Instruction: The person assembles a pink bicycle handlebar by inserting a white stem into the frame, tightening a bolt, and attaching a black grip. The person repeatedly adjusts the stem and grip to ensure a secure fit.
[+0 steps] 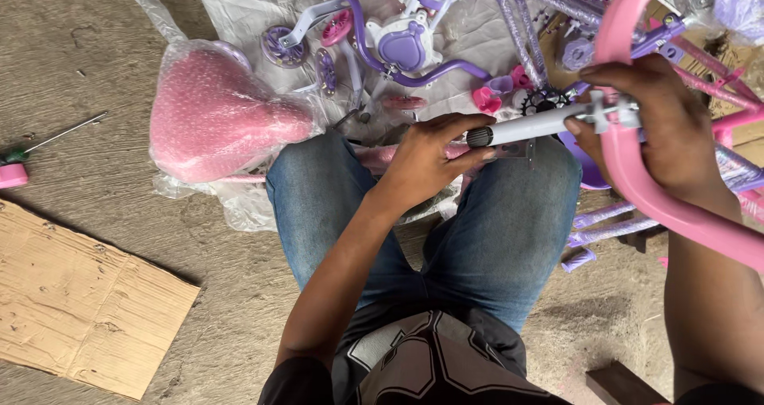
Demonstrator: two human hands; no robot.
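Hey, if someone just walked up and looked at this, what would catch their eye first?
Probably the two hands in the middle: the left hand grips the end of a grey tube, while the right hand steadies it against a curved pink frame bar. Next, the plastic-wrapped pink seat on the floor at left, beside purple wheel parts.

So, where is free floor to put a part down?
Bare concrete floor lies between the plastic-wrapped pink saddle, the green-handled screwdriver and the brown cardboard sheet. Ahead, the white plastic sheet is crowded with purple parts.
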